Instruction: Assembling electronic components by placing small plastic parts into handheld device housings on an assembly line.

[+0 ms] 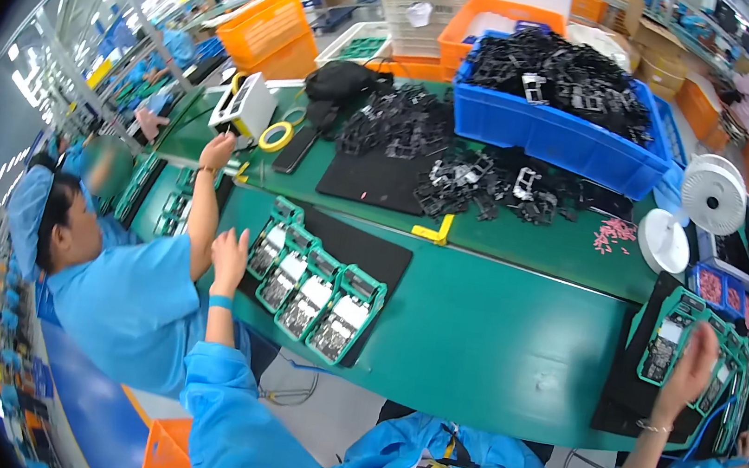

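Left hand (pixel 227 258), fingers open, hovers beside four green trays (pixel 311 294) on the tabletop (pixel 493 333); right hand (pixel 690 366), fingers spread, rests on another tray (pixel 672 338).

Four green trays (pixel 311 290) with grey circuit boards lie side by side – a slanted row on a black mat (pixel 370 254); more green trays (pixel 675 336) lie at right.

Bright blue work smock, blue left wristband, thin right-wrist bracelet
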Motion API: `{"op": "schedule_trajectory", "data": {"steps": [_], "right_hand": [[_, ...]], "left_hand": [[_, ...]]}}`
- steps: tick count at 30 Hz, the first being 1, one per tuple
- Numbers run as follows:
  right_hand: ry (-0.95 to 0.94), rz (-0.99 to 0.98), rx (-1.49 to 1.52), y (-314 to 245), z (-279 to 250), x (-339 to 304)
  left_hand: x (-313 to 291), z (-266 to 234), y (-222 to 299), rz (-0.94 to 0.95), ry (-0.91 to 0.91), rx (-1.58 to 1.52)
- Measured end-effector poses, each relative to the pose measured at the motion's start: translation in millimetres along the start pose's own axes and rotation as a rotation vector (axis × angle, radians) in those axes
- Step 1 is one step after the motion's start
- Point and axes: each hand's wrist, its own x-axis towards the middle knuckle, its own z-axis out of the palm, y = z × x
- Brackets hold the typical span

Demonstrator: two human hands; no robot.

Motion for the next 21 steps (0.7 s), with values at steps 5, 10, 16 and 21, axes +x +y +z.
{"op": "schedule_trajectory", "data": {"steps": [5,10,16,21], "right_hand": [[-0.475,0.106,0.303,-61.6,102.5,-32.0],[-0.955,0.469,0.702,-86.1,181.9,-122.1],[-0.926,0.54,0.754,-131.2,206.1,-177.5],[-0.695,0.619,0.521,-60.8,148.5,-159.2]], "left_hand": [[-3.2,40.3,-29.5,-0.296,-0.307,-0.271],[7.0,22.1,24.0,-0.294,-0.387,-0.405],[-52.1,5.3,70.0,-0.211,-0.468,-0.723],[-98.7,-28.7,161.3,-0.13,-0.755,-0.919]]}}
